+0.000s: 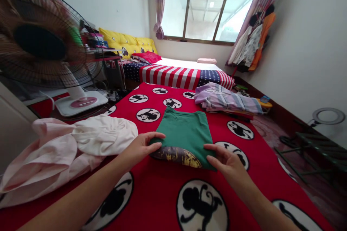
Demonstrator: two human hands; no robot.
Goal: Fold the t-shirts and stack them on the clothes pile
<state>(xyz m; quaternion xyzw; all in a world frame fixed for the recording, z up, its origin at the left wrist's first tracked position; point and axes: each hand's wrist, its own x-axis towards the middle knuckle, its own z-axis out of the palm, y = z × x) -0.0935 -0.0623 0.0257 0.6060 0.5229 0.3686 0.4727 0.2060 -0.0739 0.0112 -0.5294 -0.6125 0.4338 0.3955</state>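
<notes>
A green T-shirt (pixel 187 128), folded into a rough square with a dark and yellow print along its near edge, lies on the red bedspread (pixel 157 198). My left hand (pixel 142 146) pinches its near left corner between thumb and fingers. On the opposite side, my right hand (pixel 223 157) grips the near right corner the same way. The shirt's far edge rests flat on the bedspread, while the near edge looks slightly raised. White and pink clothing (pixel 103 133) lies loosely heaped to the left of my left hand.
Folded lilac-and-grey striped cloth (pixel 225 97) lies at the bed's far right corner. A large fan (pixel 40 43) stands at the left. Beyond is another bed with a striped cover (pixel 173 75). A dark folding stool (pixel 317 148) and a ring light (pixel 328 116) stand at right.
</notes>
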